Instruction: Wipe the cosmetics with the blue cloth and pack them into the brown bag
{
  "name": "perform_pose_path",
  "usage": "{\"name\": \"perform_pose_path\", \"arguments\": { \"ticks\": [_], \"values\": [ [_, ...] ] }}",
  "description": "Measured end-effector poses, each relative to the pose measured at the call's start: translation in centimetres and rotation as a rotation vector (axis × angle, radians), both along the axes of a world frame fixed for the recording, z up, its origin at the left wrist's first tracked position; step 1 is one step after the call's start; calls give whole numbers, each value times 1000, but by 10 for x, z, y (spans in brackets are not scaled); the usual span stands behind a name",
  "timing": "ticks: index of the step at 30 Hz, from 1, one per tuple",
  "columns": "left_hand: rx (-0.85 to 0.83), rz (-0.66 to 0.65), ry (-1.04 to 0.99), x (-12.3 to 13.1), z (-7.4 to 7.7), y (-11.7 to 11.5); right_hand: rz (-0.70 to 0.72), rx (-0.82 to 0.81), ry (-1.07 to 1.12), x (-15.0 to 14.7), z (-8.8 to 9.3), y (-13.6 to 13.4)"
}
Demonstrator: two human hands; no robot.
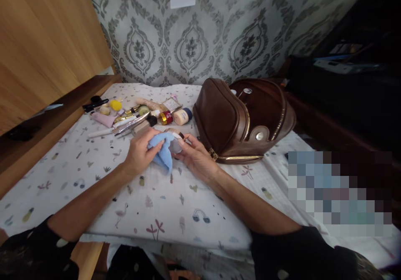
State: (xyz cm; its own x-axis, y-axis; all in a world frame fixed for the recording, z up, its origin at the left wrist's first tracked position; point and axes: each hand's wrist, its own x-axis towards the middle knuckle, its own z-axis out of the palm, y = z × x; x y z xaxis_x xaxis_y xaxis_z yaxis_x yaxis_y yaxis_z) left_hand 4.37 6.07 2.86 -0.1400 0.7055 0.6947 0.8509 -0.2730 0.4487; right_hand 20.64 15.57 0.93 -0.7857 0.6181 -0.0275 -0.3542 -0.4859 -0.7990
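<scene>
- In the head view, the left hand (140, 154) was closed on a light blue cloth (163, 151), whose loose end hung toward the near side.
- The right hand (200, 159) gripped a small pale container (177, 145) in its fingers; the cloth touched the container's left side. Its exact kind could not be told.
- Both hands were near the middle of a white patterned sheet (131, 204), just left of and nearer than a brown bag (216, 117), which stood unzipped at the top.
- Beyond the hands, to the far left, lay a cluster of cosmetics: a red jar (166, 118), a beige bottle (181, 116) with a dark blue cap, a pink tube (102, 119) and a yellow item (115, 105).
- At the far side rose a wall (216, 33) in grey damask-style paper.
</scene>
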Motion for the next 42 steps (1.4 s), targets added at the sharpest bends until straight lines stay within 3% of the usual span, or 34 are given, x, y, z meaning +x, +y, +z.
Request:
{"name": "perform_pose_path", "arguments": {
  "ticks": [6, 8, 12, 15, 19, 26, 35, 38, 42],
  "values": [
    [-136, 111, -408, -16, -3, 6, -18, 20, -23, 5, 9, 0],
    [-199, 38, -543, -21, -5, 9, -7, 77, -34, 7, 11, -1],
    [-293, -241, -686, -21, -7, 10, -9, 194, -69, 7, 7, -3],
    [-368, -352, -715, -18, -6, 7, -106, 151, -66, 4, 2, -1],
    [-403, -346, -657, -14, -3, 4, -193, 84, -27, 1, -1, 4],
    [-409, -406, -579, -8, -1, 4, -114, 126, -53, 3, 3, 4],
    [-419, -369, -547, -9, 2, 2, -18, 198, -137, 6, 3, 4],
    [-468, -349, -568, -11, 2, 2, -9, 304, -165, 8, 4, 4],
    [-446, -346, -646, -14, -2, 5, -82, 581, -140, 8, 6, 4]
  ]
}}
